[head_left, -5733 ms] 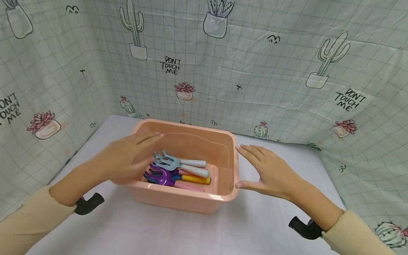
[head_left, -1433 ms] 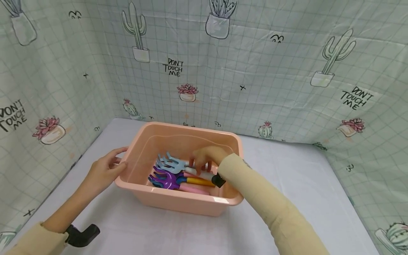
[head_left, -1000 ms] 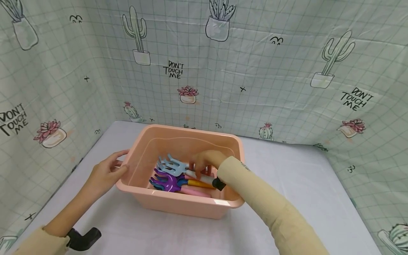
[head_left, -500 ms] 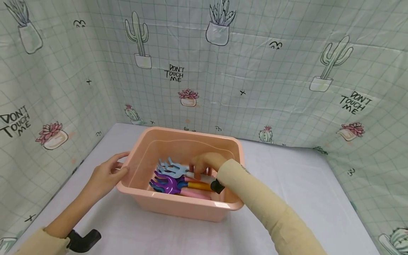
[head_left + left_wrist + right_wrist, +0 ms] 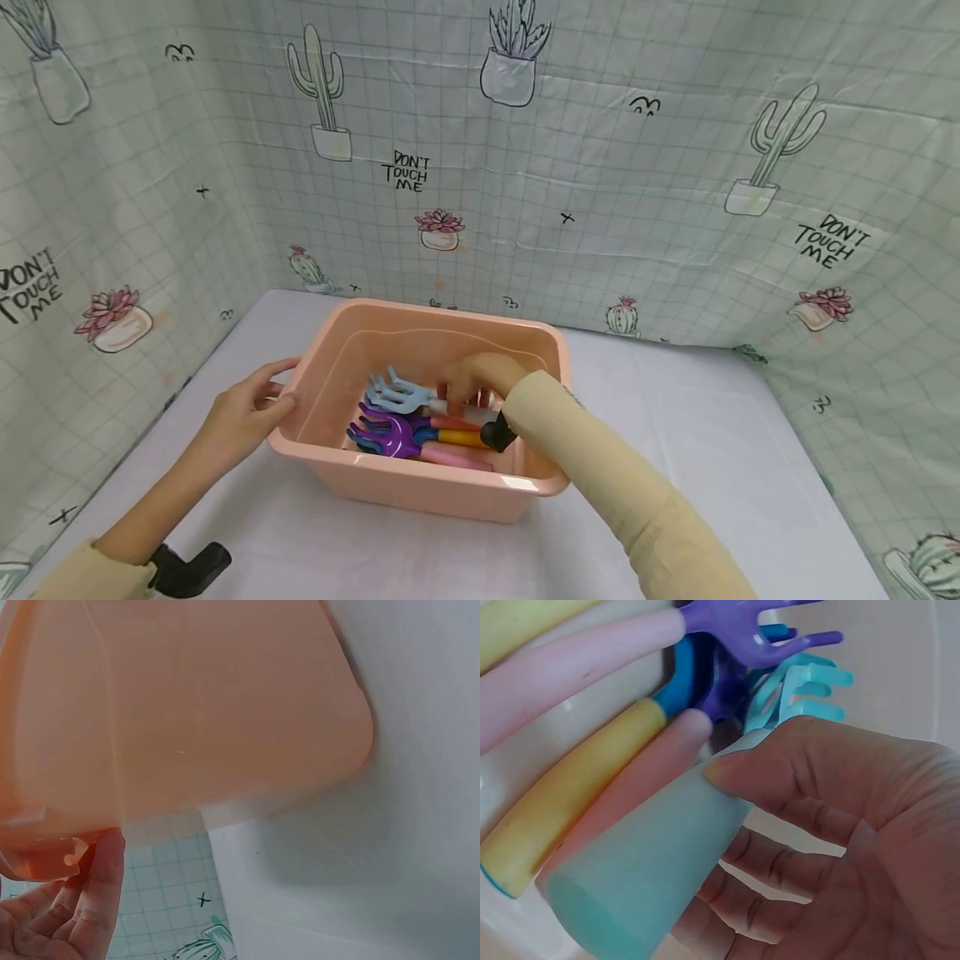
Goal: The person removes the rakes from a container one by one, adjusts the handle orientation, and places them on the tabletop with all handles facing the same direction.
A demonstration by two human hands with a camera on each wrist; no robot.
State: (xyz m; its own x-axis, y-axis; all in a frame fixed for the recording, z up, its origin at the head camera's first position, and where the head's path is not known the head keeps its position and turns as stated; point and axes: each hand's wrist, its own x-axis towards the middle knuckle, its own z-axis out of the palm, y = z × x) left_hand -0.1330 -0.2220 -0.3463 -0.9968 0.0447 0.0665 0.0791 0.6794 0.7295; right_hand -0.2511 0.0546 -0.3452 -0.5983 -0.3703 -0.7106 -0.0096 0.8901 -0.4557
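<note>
A peach plastic basin stands on the table with several small hand rakes inside. My left hand grips the basin's left rim; in the left wrist view the fingers of that hand curl under the lip. My right hand reaches into the basin and pinches the pale handle of a light blue hand rake between thumb and fingers. Beside it lie a purple hand rake with a pink handle and a blue one with a yellow handle.
The basin sits on a white-covered table. A pale grid-patterned cloth with cactus drawings hangs behind and at both sides. A black wrist mount shows at my left wrist.
Earlier, both hands hovered open at the basin's two sides. Since then my left hand has taken the rim and my right has gone inside to the light blue rake's handle. Lately little has moved.
</note>
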